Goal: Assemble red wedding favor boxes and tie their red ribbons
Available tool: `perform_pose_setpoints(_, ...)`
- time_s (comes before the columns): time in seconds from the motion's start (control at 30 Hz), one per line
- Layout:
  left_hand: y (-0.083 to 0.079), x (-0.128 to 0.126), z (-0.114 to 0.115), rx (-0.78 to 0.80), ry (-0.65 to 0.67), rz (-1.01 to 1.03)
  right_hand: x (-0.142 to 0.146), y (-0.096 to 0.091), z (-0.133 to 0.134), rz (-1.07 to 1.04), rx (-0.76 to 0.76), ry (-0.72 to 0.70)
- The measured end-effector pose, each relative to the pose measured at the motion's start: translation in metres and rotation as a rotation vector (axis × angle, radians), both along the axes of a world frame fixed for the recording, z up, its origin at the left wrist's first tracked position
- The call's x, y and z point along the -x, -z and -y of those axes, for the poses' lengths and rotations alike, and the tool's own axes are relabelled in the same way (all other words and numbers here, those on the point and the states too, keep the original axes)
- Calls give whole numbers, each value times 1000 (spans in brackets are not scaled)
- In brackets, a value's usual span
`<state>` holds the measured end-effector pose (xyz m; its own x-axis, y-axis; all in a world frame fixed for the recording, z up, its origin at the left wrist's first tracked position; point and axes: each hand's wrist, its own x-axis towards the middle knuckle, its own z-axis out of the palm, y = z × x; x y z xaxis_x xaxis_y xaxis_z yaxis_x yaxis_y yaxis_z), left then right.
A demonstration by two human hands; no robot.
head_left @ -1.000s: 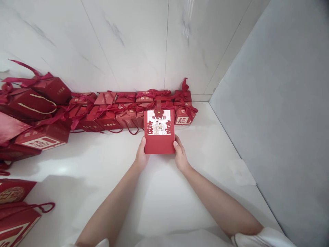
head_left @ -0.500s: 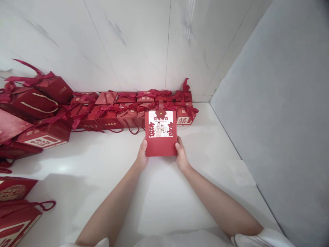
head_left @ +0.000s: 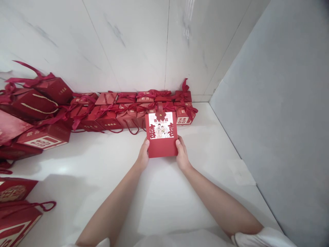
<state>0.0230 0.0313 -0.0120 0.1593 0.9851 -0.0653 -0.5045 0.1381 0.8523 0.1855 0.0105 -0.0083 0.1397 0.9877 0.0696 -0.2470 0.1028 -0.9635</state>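
Note:
Both hands hold a flat red gift box (head_left: 162,145) with a white picture panel and a flower clasp on top, upright over the white floor. My left hand (head_left: 143,156) grips its lower left edge, thumb on the front. My right hand (head_left: 182,155) grips the lower right edge the same way. The box stands just in front of a row of small red ribboned boxes (head_left: 128,111) set along the wall.
More red boxes and bags (head_left: 38,109) are piled at the left, and others (head_left: 15,209) lie at the lower left. A marble wall (head_left: 128,44) stands behind, a grey wall (head_left: 282,103) on the right. White floor (head_left: 159,199) lies beneath my arms.
The held box has shifted slightly down and to the right, toward me, with both hands still on its lower edges.

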Motion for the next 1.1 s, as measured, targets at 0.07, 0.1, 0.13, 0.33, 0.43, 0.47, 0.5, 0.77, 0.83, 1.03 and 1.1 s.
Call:
perform_pose_setpoints(0.07, 1, 0, 0, 11, -4, 12, 0, 1, 0, 1, 5, 4)
perform_pose_setpoints(0.1, 0, 0, 0, 11, -7, 15, 0, 1, 0, 0, 7, 7)
perform_pose_setpoints(0.13, 0, 0, 1, 8, -9, 19, 0, 2, 0, 1, 7, 9)
perform_pose_setpoints(0.33, -17, 1, 7, -50, -39, 79, 1, 2, 1, 59, -50, -4)
perform_pose_setpoints(0.43, -24, 1, 8, 31, -92, 61, 3, -2, 4, 59, -104, -56)
perform_pose_setpoints(0.47, -26, 2, 7, 61, -106, 40, 4, -2, 4, 49, -111, -70)
perform_pose_setpoints(0.5, -26, 2, 7, 80, -116, 16, 4, -3, 5, 41, -113, -78)
perform_pose_setpoints(0.77, -19, 7, 3, 71, -141, -120, 2, 1, 7, 72, -90, -69)
perform_pose_setpoints(0.83, -18, 8, 3, 60, -133, -136, 1, 0, 7, 82, -88, -68)
perform_pose_setpoints(1.03, -18, 7, 4, -4, -105, -193, 2, -2, 10, 107, -97, -59)
perform_pose_setpoints(1.1, -17, 4, 4, -129, -214, -278, 4, 0, 9, 85, -139, 1)
